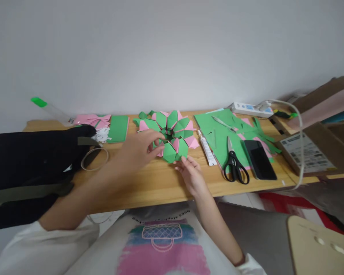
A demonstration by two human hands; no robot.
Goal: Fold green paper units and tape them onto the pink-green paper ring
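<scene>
A ring-shaped folded-paper flower point(184, 125) in green and pink, with a dark hole in its middle, lies on the wooden table. My right hand point(190, 173) grips its front edge, thumb on top of a green petal and fingers beneath. At the front left of the ring, my left hand point(141, 149) is slightly blurred, its fingers bent and a gap between thumb and forefinger. Whether those fingertips touch the paper I cannot tell. Just right of the flower lies a white glue tube point(208, 150).
Black-handled scissors point(235, 168) and a phone point(259, 159) lie on green paper sheets point(218, 133). Behind are a power strip point(252, 109) and cable; cardboard boxes point(312, 149) stand right. To the left are a black bag point(37, 152), tape ring point(94, 159) and green paper stack point(118, 129).
</scene>
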